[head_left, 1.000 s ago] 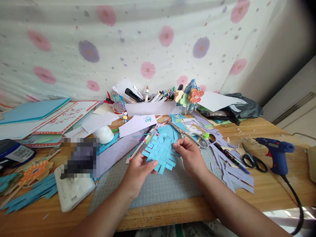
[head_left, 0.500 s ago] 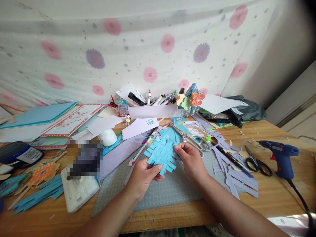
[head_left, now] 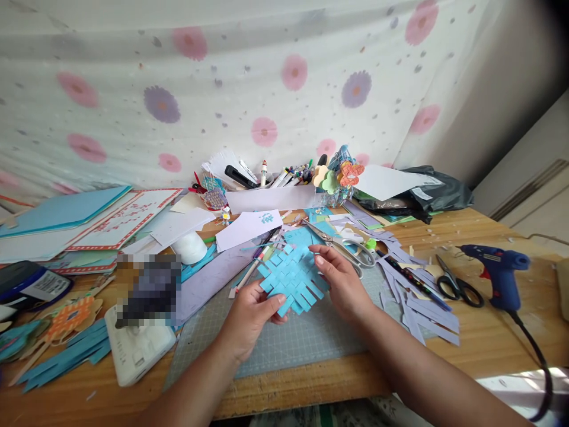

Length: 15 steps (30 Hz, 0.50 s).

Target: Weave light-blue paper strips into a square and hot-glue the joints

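Observation:
A woven piece of blue paper strips [head_left: 291, 276], with loose strip ends along its edges, is held up over the grey cutting mat [head_left: 306, 338]. My left hand [head_left: 255, 308] pinches its lower left edge, thumb on top and fingers underneath. At the right edge, my right hand [head_left: 344, 281] has its thumb and fingers apart by the strip ends; whether it touches them I cannot tell. Just behind the weave lie large metal scissors [head_left: 338, 246] and a flat piece of blue paper [head_left: 304, 236].
Cut lilac strips [head_left: 429, 314], dark-handled scissors [head_left: 460, 287] and a blue glue gun [head_left: 502, 273] lie to the right. On the left are a white device [head_left: 137, 350], blue strips [head_left: 71, 353] and a white thread spool [head_left: 189, 248]. Markers [head_left: 293, 176] stand at the back.
My right thumb and fingers have parted from their pinch on the weave's right edge. The left hand keeps its hold. The whole view has shifted slightly.

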### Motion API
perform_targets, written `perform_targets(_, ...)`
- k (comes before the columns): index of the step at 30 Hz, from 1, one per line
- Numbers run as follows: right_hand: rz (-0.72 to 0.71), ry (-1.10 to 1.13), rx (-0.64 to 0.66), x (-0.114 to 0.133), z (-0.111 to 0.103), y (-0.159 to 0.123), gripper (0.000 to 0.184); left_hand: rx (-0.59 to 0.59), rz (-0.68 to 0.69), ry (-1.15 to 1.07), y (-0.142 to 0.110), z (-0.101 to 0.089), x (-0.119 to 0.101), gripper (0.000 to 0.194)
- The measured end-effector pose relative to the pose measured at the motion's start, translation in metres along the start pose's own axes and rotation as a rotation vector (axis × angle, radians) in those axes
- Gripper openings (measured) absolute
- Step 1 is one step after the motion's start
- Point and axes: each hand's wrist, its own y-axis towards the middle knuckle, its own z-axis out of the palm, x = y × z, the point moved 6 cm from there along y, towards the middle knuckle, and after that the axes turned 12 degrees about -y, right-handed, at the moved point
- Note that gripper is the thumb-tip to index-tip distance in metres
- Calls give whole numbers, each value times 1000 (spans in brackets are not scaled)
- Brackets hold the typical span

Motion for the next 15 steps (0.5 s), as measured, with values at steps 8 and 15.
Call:
perform_targets(8, -165, -162, 48, 13, -2, 3, 28, 59, -22, 62, 1, -1, -1, 25)
perform_targets(15, -120, -225, -28, 2, -8, 5, 20, -28, 113, 210, 3, -10, -10, 29)
